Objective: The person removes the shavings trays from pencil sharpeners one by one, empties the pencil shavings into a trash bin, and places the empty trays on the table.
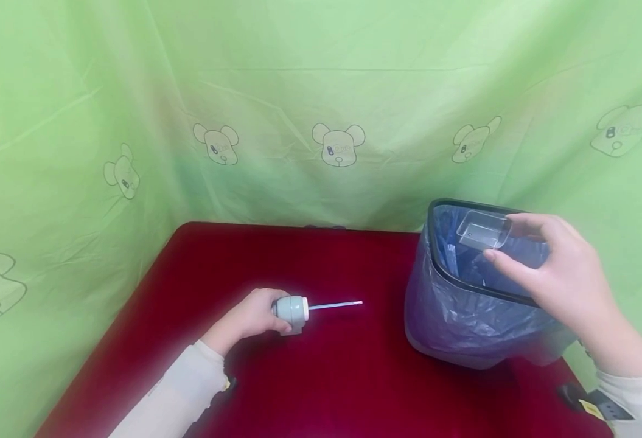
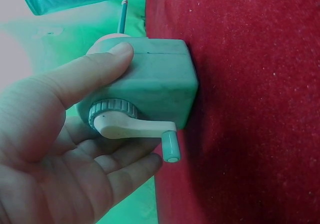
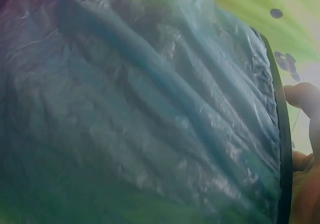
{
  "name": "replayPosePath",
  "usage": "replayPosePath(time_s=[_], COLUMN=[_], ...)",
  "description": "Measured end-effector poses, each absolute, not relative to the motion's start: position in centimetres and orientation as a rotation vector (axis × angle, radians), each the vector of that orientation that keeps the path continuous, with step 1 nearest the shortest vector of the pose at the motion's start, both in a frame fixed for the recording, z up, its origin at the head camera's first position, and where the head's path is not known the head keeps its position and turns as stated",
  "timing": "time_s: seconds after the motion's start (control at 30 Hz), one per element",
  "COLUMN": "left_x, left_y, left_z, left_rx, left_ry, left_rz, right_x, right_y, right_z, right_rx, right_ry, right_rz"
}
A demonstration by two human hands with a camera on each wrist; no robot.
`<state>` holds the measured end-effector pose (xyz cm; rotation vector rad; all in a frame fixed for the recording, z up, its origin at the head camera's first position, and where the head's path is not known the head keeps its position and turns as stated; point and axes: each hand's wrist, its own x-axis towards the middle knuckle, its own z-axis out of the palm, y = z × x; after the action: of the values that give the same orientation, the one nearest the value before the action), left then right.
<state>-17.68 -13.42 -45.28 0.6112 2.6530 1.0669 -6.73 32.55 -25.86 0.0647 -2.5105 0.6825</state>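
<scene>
My left hand (image 1: 252, 313) grips a grey-green crank pencil sharpener (image 1: 292, 310) just over the red cloth. A blue pencil (image 1: 334, 305) sticks out of its front, pointing right. In the left wrist view, the thumb lies across the sharpener body (image 2: 155, 68), and its white crank (image 2: 130, 126) with a green knob faces the palm. Between thumb and fingers, my right hand (image 1: 567, 274) pinches a small clear plastic drawer (image 1: 485, 232) by its right end, above the open mouth of a lined trash bin (image 1: 441, 322). The right wrist view hides the drawer behind the bin.
A bluish plastic bag (image 3: 150, 108) lines the bin and hangs over its outside, held by a dark rim (image 3: 282, 134). Red cloth (image 1: 244, 255) covers the table. Green curtains (image 1: 282, 91) with bear-head prints stand behind and at the sides.
</scene>
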Motion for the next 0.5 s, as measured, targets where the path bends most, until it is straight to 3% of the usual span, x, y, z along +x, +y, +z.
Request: replayPosePath(time_s=[0.5], left_x=[-17.9], left_y=[-13.5], left_z=[-45.5], left_rx=[0.643], left_ry=[2.665], left_rz=[1.046], right_x=[-7.4], right_y=[30.8], right_z=[-25.9], right_rx=[0.102], right_ry=[-2.492], right_rz=[0.709])
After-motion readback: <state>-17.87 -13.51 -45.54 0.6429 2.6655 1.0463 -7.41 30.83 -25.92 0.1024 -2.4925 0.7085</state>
